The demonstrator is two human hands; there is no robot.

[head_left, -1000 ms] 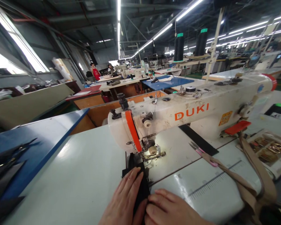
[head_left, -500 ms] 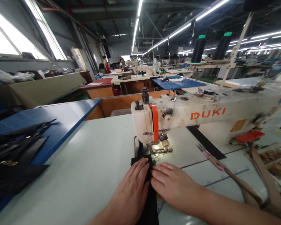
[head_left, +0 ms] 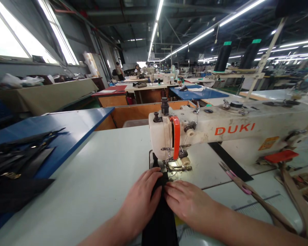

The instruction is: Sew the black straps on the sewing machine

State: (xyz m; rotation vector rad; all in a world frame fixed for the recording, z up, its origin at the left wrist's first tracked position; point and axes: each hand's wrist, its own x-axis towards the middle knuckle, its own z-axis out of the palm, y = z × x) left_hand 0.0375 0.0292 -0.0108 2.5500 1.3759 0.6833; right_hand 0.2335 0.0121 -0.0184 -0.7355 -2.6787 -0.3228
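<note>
A long black fabric strip (head_left: 160, 222) runs from the front edge of the table up to the presser foot of a white sewing machine (head_left: 195, 126) marked DUKI. My left hand (head_left: 141, 196) is curled over the strip's left side, its fingers on top close to the foot and its thumb bent toward them. Against the right edge of the strip, my right hand (head_left: 187, 200) keeps its fingers together, tips on the fabric; its thumb is hidden. The machine's small lamp lights the needle plate (head_left: 176, 176) just ahead of both hands.
Pink-handled scissors (head_left: 234, 177) lie to the right, beside a black band (head_left: 231, 162) and a tan strap (head_left: 295, 194). On the left, black pieces with metal fittings (head_left: 20, 160) rest on a blue table (head_left: 77, 119). Black thread cones (head_left: 222, 57) stand behind the machine.
My left hand has gone from lying flat to more curled, with its thumb bent. More of the black strip shows below the hands. The whole view has shifted slightly.
</note>
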